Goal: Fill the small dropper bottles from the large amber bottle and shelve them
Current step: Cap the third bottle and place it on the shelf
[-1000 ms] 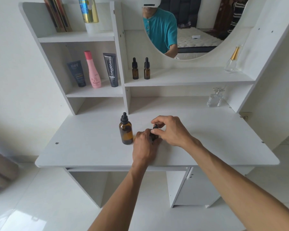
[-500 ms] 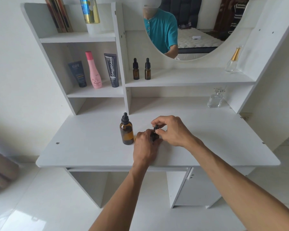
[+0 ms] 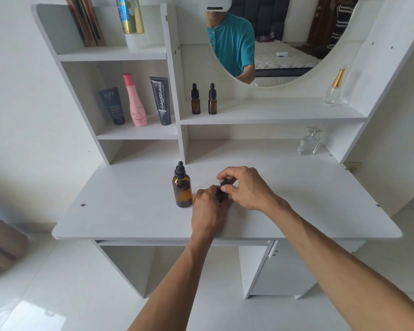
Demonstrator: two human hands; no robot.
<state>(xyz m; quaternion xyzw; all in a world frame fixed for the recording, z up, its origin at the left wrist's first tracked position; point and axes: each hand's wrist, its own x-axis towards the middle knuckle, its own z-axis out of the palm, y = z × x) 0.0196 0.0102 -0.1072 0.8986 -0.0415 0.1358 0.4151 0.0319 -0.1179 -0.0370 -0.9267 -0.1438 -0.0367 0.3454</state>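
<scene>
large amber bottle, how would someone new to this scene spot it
Look at the white desk top, just left of the two hands. The large amber bottle stands there upright with a black dropper cap. It is bigger than the two small dropper bottles up on the shelf.

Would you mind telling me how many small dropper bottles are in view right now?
3. Two stand side by side on the shelf below the mirror; the third is on the desk, held between both hands and mostly hidden.

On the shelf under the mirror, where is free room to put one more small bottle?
The mirror shelf is bare between the two shelved dropper bottles at its left end and the gold-capped perfume bottle at its right. The left cubby with three cosmetics is crowded.
</scene>
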